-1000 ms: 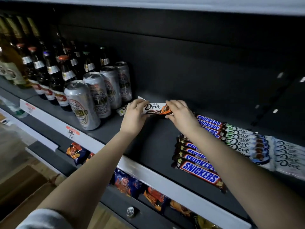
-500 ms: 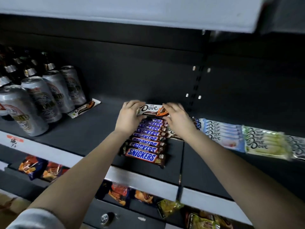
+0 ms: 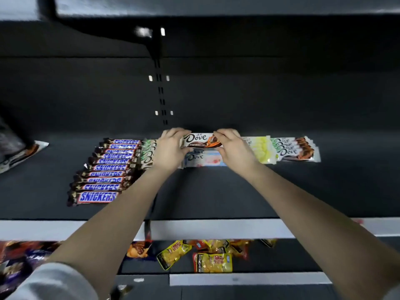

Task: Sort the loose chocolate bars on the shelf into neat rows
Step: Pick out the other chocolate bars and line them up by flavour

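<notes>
Beyond the white shelf edge [image 3: 216, 229] and the Snickers row [image 3: 104, 169] lying at left, the left hand [image 3: 171, 148] and right hand [image 3: 234, 148] are each pinching one end of the brown Dove bar [image 3: 200, 140], holding it over a pale Dove bar [image 3: 203, 159] farther back.

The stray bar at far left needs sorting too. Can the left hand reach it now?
Probably not yet: the left hand grips the Dove bar. Once free, the shelf past the Snickers row to the stray bar looks open.
</notes>
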Demonstrator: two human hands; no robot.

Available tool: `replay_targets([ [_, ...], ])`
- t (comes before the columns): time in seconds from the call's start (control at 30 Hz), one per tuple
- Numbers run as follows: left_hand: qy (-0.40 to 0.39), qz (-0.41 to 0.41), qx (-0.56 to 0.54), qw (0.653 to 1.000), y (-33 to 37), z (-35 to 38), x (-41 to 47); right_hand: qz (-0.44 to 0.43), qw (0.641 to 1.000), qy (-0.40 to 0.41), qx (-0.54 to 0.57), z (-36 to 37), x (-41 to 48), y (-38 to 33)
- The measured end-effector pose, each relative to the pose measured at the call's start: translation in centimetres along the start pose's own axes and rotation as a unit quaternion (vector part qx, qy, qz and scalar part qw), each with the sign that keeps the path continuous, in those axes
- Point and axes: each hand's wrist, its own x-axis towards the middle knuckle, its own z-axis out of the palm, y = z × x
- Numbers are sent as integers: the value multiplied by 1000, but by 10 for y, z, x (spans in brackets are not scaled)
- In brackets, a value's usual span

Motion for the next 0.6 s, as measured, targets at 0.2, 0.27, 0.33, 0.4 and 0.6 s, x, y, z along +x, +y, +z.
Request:
replay_targets([
  [0.2, -20, 22, -21, 999, 52, 43, 1, 36, 999, -11, -37, -23, -38, 52],
  [0.27, -25, 22, -28, 999, 67, 55, 1, 42, 998, -14, -46, -31, -48, 66],
  [0.33, -25, 31, -30, 999, 82, 68, 2, 50, 997, -16, -49, -39, -57, 80],
  [0.4, -32, 42, -35, 998, 98, 80, 4, 62, 997, -12, -48, -45, -68, 96],
  [0.6, -55, 84, -36, 994, 146, 120, 7, 116, 992, -15, -49, -61, -102, 143],
])
